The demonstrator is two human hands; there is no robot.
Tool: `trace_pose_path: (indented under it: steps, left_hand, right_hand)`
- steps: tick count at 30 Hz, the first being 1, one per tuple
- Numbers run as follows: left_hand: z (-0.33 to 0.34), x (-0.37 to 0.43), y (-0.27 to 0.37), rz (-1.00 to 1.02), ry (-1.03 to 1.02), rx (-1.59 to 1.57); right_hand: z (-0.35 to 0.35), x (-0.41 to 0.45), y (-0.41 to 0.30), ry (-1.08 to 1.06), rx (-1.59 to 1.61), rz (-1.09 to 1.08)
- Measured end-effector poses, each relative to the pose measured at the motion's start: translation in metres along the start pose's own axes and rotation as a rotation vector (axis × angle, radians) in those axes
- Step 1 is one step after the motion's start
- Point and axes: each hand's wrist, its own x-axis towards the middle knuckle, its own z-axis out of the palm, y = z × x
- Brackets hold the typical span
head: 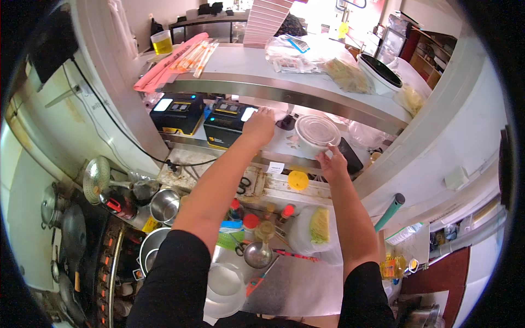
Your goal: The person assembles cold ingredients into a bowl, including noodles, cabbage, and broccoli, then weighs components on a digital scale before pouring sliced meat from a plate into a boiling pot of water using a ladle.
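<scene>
My left hand (pixel 259 127) reaches to the right end of a black printer-like device (pixel 225 128) on the lower shelf; its fingertips are by the bright screen, and whether they touch it is unclear. My right hand (pixel 331 164) has thumb and fingers at the near rim of a round takeaway bowl with a clear plastic lid (pixel 318 130), on the same shelf. A second black device (pixel 177 112) stands to the left. Just right of the bowl leans a flat black object (pixel 350 156). A dark round stand base (pixel 287 122) lies between my hands.
The upper steel shelf (pixel 262 88) crosses above my hands, holding chopsticks (pixel 201 57) and plastic bags (pixel 303 53). Below are a ladle (pixel 258 255), red-capped jars (pixel 251 221), a bagged cabbage (pixel 319 225) and scissors (pixel 243 185). A black cable (pixel 135 141) hangs at left; a stove with pans lies beyond.
</scene>
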Motion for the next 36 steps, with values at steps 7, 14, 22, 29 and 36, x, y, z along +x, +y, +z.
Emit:
trace_pose_path:
  steps: [7,14,22,29,36]
  left_hand:
    - [0.033,0.005,0.066,-0.436,0.004,-0.810]
    - [0.075,0.017,0.075,-0.362,0.005,-0.405]
    - [0.099,0.017,0.027,-0.360,0.080,-0.546]
    - [0.051,-0.056,0.018,-0.168,-0.096,-0.463]
    - [0.029,-0.105,0.025,-0.263,-0.385,-0.201]
  right_hand:
    - [-0.012,-0.014,-0.021,-0.010,-0.044,-0.023]
    - [-0.006,-0.023,-0.023,0.010,0.007,-0.047]
    - [0.036,-0.014,0.014,0.054,0.071,0.012]
    - [0.047,-0.022,0.026,0.289,-0.005,-0.041]
    - [0.036,-0.096,0.049,0.266,-0.141,-0.077]
